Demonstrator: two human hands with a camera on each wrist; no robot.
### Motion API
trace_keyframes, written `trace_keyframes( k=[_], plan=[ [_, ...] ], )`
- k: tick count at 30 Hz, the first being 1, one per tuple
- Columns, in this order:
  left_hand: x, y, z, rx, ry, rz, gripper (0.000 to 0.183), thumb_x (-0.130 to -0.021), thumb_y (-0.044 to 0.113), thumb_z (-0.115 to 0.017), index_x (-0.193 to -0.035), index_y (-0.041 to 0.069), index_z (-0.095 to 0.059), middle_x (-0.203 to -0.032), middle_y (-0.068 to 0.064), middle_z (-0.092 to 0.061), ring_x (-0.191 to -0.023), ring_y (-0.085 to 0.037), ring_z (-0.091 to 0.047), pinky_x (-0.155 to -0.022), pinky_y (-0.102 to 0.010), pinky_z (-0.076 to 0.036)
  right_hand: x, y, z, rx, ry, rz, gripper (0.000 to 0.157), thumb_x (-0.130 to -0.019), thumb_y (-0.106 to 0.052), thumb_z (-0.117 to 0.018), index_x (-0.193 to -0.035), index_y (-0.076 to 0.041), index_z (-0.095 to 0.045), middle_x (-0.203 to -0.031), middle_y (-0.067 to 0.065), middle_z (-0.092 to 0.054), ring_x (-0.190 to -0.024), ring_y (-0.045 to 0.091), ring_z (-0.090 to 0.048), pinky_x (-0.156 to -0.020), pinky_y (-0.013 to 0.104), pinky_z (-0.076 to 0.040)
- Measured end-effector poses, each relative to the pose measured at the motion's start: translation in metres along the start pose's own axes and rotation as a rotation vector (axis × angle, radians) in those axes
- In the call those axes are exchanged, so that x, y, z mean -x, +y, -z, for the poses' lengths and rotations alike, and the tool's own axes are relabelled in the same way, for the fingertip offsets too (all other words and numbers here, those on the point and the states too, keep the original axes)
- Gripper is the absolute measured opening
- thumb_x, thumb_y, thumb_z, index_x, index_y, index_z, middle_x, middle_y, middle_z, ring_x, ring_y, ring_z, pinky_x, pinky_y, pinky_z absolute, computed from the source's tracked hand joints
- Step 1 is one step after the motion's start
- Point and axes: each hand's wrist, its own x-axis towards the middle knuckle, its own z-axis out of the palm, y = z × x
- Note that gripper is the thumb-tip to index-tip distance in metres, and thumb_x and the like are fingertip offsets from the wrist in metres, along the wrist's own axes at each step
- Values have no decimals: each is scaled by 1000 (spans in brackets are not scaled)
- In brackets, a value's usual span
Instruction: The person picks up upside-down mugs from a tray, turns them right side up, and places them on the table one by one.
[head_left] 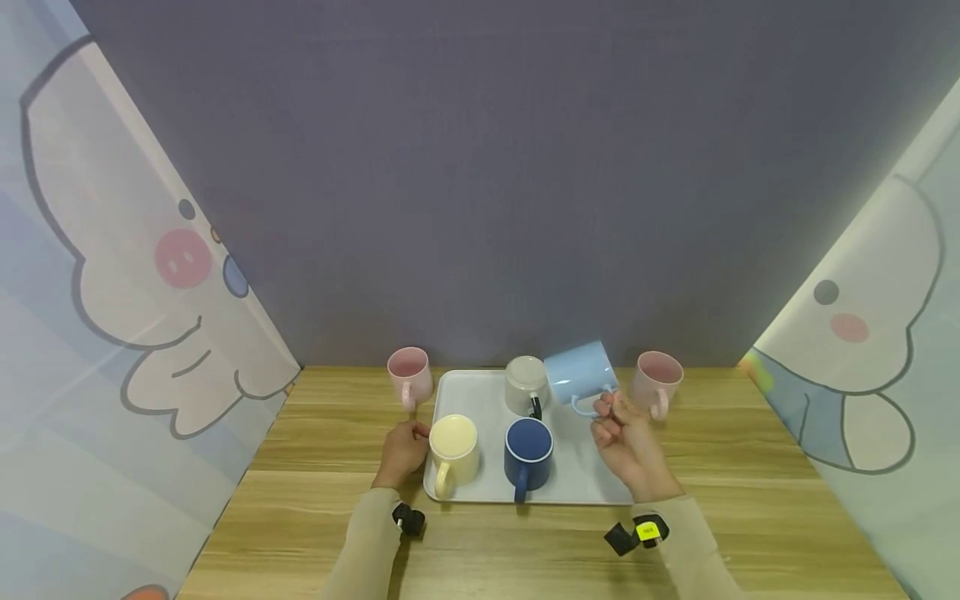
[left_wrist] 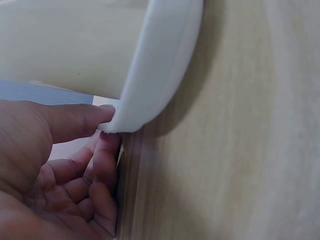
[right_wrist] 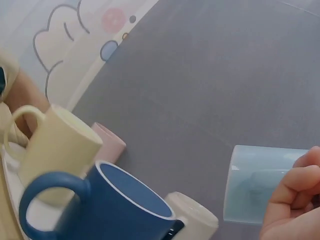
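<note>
So the right hand (head_left: 632, 450) has the light blue mug (head_left: 579, 371) pinched by its skinny looped handle, fingers curled in snug, and the mug's up in the air over the back right part of the tray (head_left: 588, 471), tipped way off upright. It's a plain straight-sided cylinder with a smooth, shiny glaze. The left hand (head_left: 402, 456) has the tray's left edge nipped between thumb and curled fingers — the close-up shows a thick, smooth white rim with a rounded lip. The tray itself is a shallow rectangle with soft corners. Standing on it: a chunky pale yellow mug (head_left: 456, 458) front left, a navy mug (head_left: 528, 460) with a crisp white ring round its top front middle, and behind that a squat off-white mug (head_left: 523, 392) with a black handle. Two smooth pink mugs flank the tray, the left one (head_left: 420, 383) and the right one (head_left: 647, 385), both on the wooden tabletop (head_left: 322, 458) — streaky yellow-brown grain, pretty flat sheen. Back wall (head_left: 480, 167) is matte grey.
</note>
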Motion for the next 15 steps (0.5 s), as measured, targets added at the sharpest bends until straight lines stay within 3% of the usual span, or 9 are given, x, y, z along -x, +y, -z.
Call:
trace_keyframes(
  k=[8,15],
  plan=[
    [3,3,2,13,1,11,14,-83,1,-60,-91,3,-72,-75,-5,-62,-69,-17,-55,-61,-27,-43,-2,7,1,-355,-63,-73,28,-111,-17,-32,-93,-6,-49,-81,8,-58,-61,7,-26,-64,18,-19],
    [3,8,6,16,-4,38,12,-87,7,-63,-93,2,-73,-85,-11,-68,-80,-25,-62,-68,-33,-48,-5,12,-3,-425,-86,-77,39,-111,-25,-28,-90,-3,-53,-80,9,-58,-63,6,-25,-65,17,-18]
  ],
)
